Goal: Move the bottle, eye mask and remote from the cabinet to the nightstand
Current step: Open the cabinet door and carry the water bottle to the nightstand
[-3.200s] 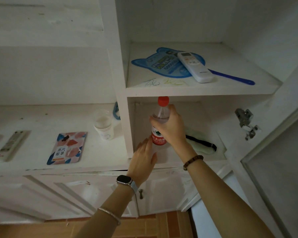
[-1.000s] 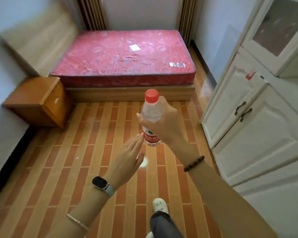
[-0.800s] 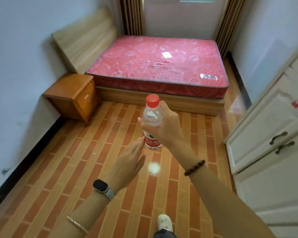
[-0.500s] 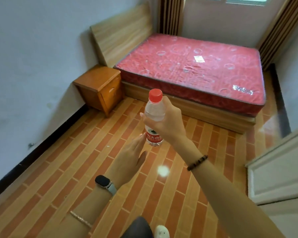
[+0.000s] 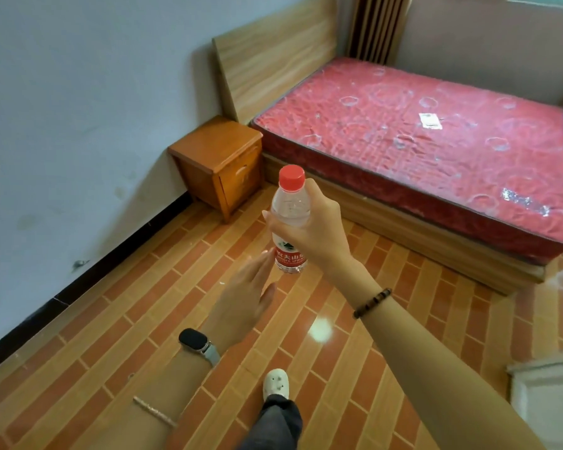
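My right hand (image 5: 312, 227) is shut around a clear water bottle (image 5: 289, 209) with a red cap and red label, held upright in the air over the floor. Just below and left of the bottle, my left hand (image 5: 242, 303) is open with flat fingers and holds nothing; its fingertips almost reach the label. The wooden nightstand (image 5: 220, 159) stands against the wall beyond the bottle, its top bare. The eye mask, the remote and the cabinet shelves are out of view.
A bed with a red mattress (image 5: 420, 138) and wooden headboard (image 5: 273, 50) sits right of the nightstand. Brick-pattern floor (image 5: 127, 303) stretches between me and the nightstand. A white cabinet corner (image 5: 546, 404) shows at lower right; my foot (image 5: 275, 383) is below.
I took the bottle out of the cabinet and turned towards the bed. Over the last second the view swung further and the nightstand came closer and more central.
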`<state>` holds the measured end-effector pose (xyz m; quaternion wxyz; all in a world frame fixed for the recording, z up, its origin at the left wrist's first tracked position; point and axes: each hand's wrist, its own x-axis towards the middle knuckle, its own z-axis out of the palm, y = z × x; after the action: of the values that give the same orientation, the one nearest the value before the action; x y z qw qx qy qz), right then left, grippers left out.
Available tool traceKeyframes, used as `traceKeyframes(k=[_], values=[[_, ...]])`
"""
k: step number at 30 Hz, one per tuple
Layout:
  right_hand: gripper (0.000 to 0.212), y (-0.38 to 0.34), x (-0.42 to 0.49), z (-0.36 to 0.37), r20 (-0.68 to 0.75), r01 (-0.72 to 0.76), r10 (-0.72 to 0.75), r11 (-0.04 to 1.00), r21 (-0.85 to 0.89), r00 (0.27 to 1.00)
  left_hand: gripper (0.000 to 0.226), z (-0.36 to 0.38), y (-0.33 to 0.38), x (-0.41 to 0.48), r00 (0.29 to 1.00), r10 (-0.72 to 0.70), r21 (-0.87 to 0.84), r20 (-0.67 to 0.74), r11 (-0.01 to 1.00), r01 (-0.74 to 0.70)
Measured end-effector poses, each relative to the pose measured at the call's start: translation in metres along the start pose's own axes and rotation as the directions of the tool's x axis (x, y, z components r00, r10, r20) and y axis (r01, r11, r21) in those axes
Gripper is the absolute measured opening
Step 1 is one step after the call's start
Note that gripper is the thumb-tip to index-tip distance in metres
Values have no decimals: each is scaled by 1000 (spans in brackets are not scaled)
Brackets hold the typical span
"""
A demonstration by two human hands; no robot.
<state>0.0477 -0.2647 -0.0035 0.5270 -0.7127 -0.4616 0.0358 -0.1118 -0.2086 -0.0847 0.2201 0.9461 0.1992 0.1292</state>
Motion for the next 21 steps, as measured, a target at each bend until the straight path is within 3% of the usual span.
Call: traceKeyframes(k=[13, 21], values=[[46, 40, 152, 67, 5, 21, -21, 998, 60, 1000, 59, -38, -97, 131, 994, -91, -14, 54, 996, 92], [48, 92, 254, 97, 86, -6, -2, 995, 95, 996, 50, -38, -139, 228, 995, -82, -30, -54, 996, 80]])
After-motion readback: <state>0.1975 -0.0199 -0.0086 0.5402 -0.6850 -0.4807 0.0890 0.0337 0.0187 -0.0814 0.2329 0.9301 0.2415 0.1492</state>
